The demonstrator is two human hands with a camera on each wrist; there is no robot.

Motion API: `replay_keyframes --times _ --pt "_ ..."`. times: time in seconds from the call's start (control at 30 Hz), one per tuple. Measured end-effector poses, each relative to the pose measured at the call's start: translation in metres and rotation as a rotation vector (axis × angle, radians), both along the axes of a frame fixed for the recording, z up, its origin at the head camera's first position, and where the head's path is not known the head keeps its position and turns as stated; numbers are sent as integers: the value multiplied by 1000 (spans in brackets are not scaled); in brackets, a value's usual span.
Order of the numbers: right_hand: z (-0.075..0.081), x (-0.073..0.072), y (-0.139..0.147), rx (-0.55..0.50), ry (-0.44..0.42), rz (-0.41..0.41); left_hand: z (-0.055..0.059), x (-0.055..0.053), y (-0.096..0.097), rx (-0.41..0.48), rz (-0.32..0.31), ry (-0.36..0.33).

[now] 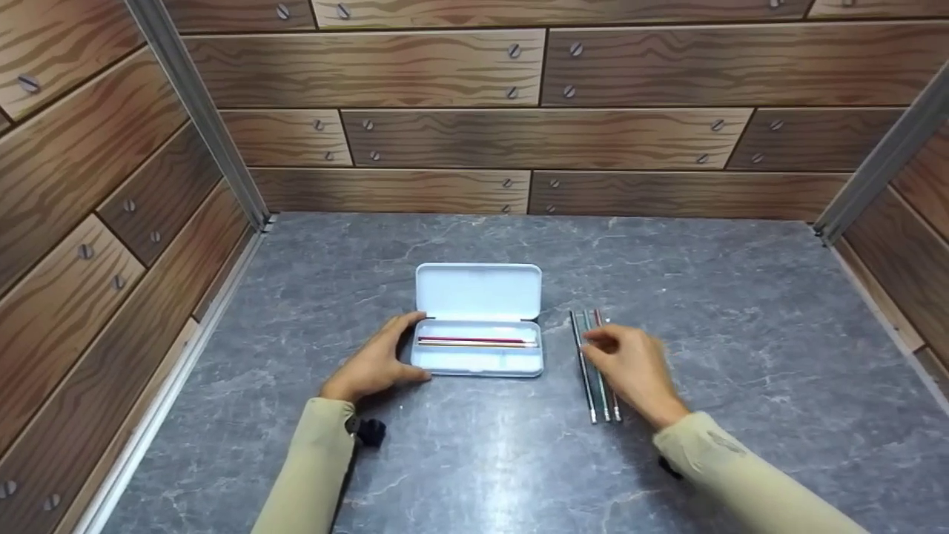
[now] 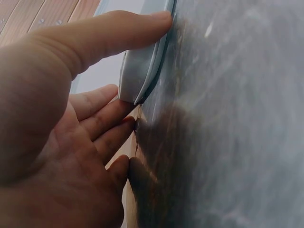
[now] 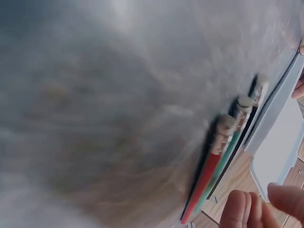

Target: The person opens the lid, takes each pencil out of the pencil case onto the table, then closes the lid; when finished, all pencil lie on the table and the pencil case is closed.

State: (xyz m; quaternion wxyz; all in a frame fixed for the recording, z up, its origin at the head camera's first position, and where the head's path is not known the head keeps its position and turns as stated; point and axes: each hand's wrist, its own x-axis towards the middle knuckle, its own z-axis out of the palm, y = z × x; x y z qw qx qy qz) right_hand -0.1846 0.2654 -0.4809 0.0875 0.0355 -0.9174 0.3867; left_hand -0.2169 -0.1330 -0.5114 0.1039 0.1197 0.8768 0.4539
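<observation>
A white pencil case (image 1: 474, 363) lies with its lid (image 1: 479, 291) raised at the back. Inside, a red pencil (image 1: 467, 340) and a yellowish one lie lengthwise. My left hand (image 1: 374, 363) grips the case's left end, thumb at the front edge and fingers toward the back. To the right of the case, black (image 1: 586, 386), green (image 3: 231, 142) and red (image 3: 205, 180) pencils lie side by side, eraser ends toward me. Over them hovers my right hand (image 1: 634, 371), fingers loosely bent, thumb and fingertips apart with nothing between them.
Both things rest on a grey marbled tabletop (image 1: 356, 259). Wood-patterned panels (image 1: 445, 137) stand at the back and both sides, with metal corner posts (image 1: 207, 126).
</observation>
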Motion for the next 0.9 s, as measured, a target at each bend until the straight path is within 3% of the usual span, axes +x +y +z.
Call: replay_keyframes --times 0.2,0.33,0.67,0.9 --pt "-6 -27 -45 -68 29 179 11 -1 -19 -27 6 3" --pt "-8 -41 -63 -58 58 255 10 -2 -19 -22 6 10" --pt "-9 -54 -66 -12 32 396 -5 1 0 29 35 -1" --pt "-9 -62 -71 30 4 442 -3 -1 -2 12 11 5"
